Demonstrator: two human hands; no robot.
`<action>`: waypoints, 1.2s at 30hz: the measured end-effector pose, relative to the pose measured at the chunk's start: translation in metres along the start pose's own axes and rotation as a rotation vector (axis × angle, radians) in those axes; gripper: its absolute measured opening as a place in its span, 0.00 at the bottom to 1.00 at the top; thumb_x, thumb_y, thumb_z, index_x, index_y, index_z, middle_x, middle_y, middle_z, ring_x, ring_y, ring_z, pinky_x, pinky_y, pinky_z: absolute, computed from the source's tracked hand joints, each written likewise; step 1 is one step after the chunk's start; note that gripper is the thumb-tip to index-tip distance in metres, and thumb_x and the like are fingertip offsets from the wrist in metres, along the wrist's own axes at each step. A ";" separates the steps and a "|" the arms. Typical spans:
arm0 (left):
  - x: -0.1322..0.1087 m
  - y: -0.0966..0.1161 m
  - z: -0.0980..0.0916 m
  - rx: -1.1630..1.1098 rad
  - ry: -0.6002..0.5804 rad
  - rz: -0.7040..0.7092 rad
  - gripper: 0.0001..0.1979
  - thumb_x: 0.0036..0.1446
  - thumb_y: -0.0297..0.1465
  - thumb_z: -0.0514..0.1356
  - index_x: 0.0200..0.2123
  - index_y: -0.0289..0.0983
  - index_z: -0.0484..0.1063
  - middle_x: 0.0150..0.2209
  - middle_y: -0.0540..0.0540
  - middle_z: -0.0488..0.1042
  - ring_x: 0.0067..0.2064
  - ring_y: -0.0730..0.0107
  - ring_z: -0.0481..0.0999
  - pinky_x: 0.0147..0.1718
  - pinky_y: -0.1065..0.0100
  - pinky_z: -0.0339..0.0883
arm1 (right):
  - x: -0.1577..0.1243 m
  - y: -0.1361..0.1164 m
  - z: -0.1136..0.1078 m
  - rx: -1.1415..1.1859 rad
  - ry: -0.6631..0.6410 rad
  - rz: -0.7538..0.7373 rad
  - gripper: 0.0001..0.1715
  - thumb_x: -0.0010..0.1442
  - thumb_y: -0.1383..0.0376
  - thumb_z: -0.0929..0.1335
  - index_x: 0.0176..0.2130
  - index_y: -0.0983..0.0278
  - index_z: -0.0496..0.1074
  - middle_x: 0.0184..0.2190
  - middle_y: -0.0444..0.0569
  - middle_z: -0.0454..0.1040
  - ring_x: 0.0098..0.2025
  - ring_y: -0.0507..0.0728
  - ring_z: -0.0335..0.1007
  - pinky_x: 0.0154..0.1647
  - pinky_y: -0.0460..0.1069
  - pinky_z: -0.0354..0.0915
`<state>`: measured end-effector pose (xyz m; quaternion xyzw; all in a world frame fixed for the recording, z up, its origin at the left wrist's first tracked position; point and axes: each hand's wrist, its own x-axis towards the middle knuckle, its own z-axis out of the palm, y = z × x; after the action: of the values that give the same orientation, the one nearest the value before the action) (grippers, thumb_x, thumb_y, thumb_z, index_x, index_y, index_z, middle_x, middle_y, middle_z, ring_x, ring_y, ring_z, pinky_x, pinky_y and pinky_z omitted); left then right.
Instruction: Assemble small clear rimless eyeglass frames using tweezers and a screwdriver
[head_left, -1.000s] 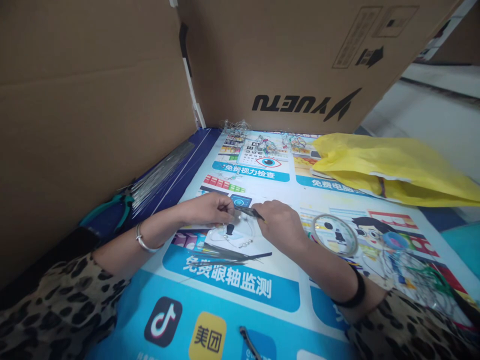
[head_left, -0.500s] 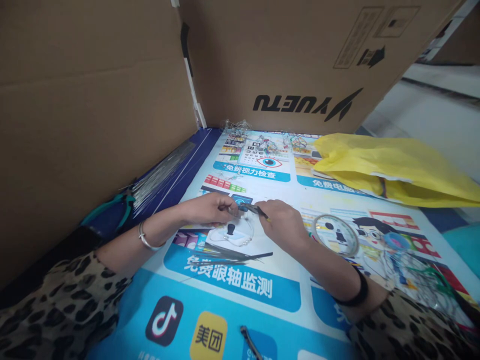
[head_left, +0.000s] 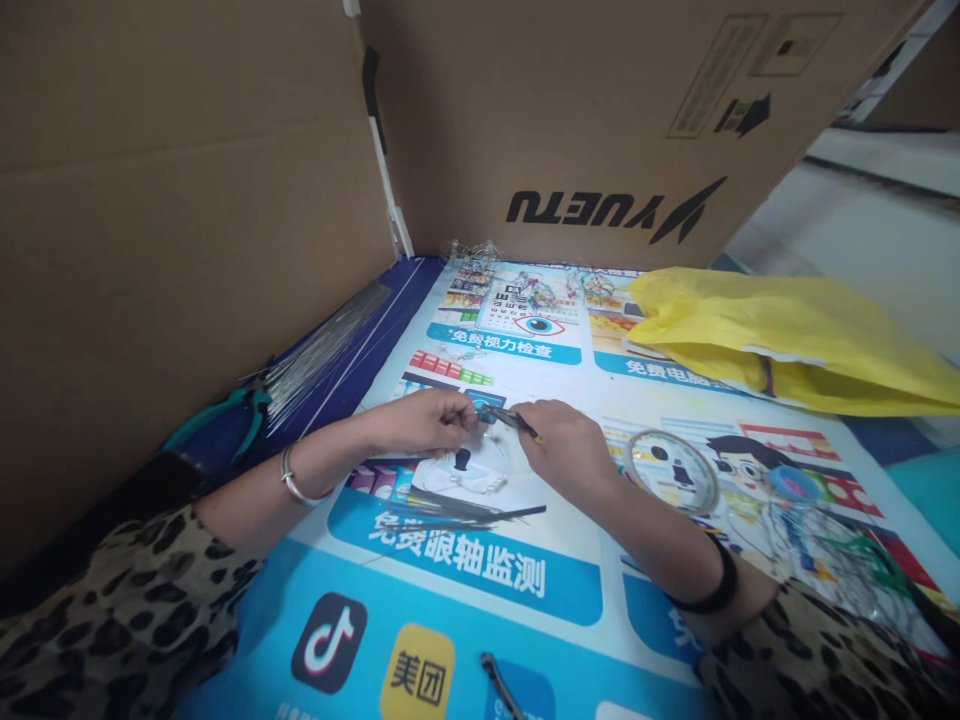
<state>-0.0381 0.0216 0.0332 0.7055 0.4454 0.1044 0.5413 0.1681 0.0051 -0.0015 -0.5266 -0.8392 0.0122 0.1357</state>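
Observation:
My right hand (head_left: 568, 447) is closed round a pair of pliers (head_left: 511, 418), whose dark jaws point left toward my other hand. The fingers of my left hand (head_left: 429, 420) are pinched on a thin beaded wire (head_left: 491, 487). This wire hangs below in a loose loop with small pale beads along its lower edge. At the plier tips the wire is too fine to make out clearly. Just below the loop lies a bunch of cut grey wires (head_left: 469, 512) on the printed sheet (head_left: 300, 570).
Cardboard walls (head_left: 600, 110) stand behind and to the left. Long wires (head_left: 330, 345) and teal-handled pliers (head_left: 225, 415) lie at left. To the right are a tape roll (head_left: 712, 490), a yellow bag (head_left: 795, 330) and tangled wire pieces (head_left: 855, 560). More tangles (head_left: 540, 290) lie at the back.
Very little differs. My left fingers have shifted slightly, and the beaded loop has swung a touch. The right hand and pliers stay in place.

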 end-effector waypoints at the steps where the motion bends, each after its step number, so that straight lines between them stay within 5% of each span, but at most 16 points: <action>1: 0.000 0.001 0.000 0.004 -0.006 -0.005 0.07 0.49 0.29 0.56 0.33 0.34 0.67 0.18 0.55 0.63 0.18 0.80 0.60 0.17 0.76 0.53 | 0.000 0.000 0.000 -0.002 0.002 -0.002 0.13 0.57 0.66 0.61 0.41 0.60 0.70 0.34 0.47 0.73 0.39 0.55 0.66 0.35 0.46 0.57; 17: -0.001 0.004 -0.001 0.006 -0.003 -0.071 0.13 0.52 0.30 0.54 0.39 0.32 0.72 0.18 0.53 0.66 0.17 0.81 0.60 0.14 0.78 0.52 | -0.001 0.000 0.001 -0.038 0.017 -0.018 0.12 0.57 0.66 0.61 0.40 0.59 0.70 0.32 0.46 0.72 0.37 0.54 0.65 0.32 0.46 0.54; 24: 0.000 0.001 0.004 -0.007 0.034 -0.019 0.09 0.52 0.32 0.55 0.29 0.33 0.70 0.15 0.54 0.63 0.15 0.83 0.57 0.13 0.79 0.50 | 0.000 0.001 0.002 -0.024 0.001 -0.014 0.11 0.56 0.67 0.61 0.39 0.59 0.70 0.31 0.46 0.72 0.36 0.54 0.65 0.32 0.46 0.53; 36: 0.005 -0.007 0.008 0.017 0.161 -0.022 0.07 0.52 0.32 0.53 0.27 0.34 0.65 0.18 0.54 0.64 0.15 0.83 0.60 0.13 0.80 0.52 | 0.003 0.003 0.001 0.026 0.092 -0.010 0.09 0.55 0.67 0.62 0.36 0.62 0.70 0.31 0.47 0.70 0.37 0.55 0.61 0.38 0.48 0.53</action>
<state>-0.0336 0.0203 0.0224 0.6945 0.4961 0.1508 0.4987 0.1693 0.0088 -0.0028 -0.5205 -0.8344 -0.0020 0.1811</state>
